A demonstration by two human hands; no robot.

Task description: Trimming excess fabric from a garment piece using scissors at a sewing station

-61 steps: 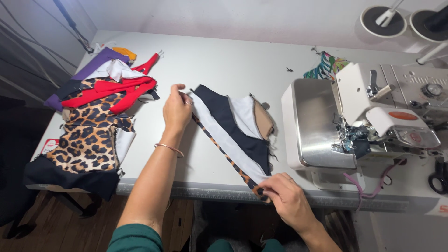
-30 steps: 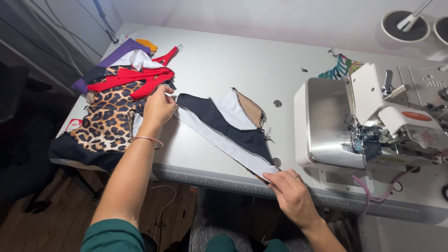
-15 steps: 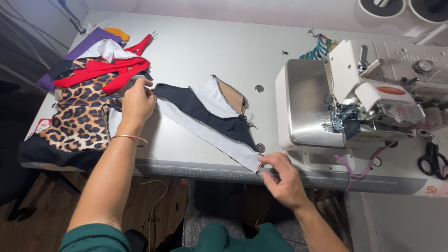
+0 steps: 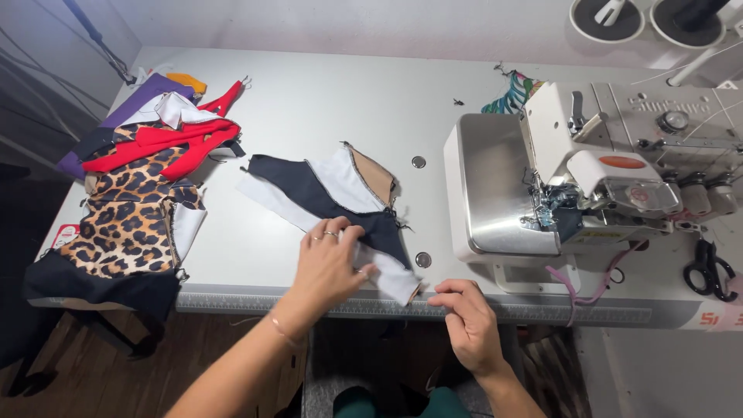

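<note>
White worktable [image 4: 325, 101], filling most of the frame, ruler strip along its near edge at bottom centre. Overlock sewing machine [image 4: 588, 178], right of centre, white body with polished metal bed facing left, presser area toward the operator, so within easy feeding reach. Pile of cut fabric pieces [image 4: 131, 209], left side of frame: leopard print on black lowest, red strips, white and purple scraps toward the upper left, stacked clear of the working area, apparently as stock set aside. Black-and-white fabric piece [image 4: 325, 193], centre of frame, lying flat on the table and running diagonally from centre left down to the near edge, tan layer showing at its upper right corner; spread out rather than bunched, likely to keep seam edges aligned. Left hand [image 4: 329, 263], lower centre, palm down on the lower part of the piece, fingers pinching a fold of the white band. Right hand [image 4: 468, 321], lower centre right, resting at the table edge just beside the piece's lower tip, fingers curled and loose, holding nothing visible. Thread cone stands [image 4: 619, 19], upper right corner. Multicoloured scrap [image 4: 511, 93], upper centre right, behind the machine. Black scissors [image 4: 708, 267], far right, beside the machine base.
</note>
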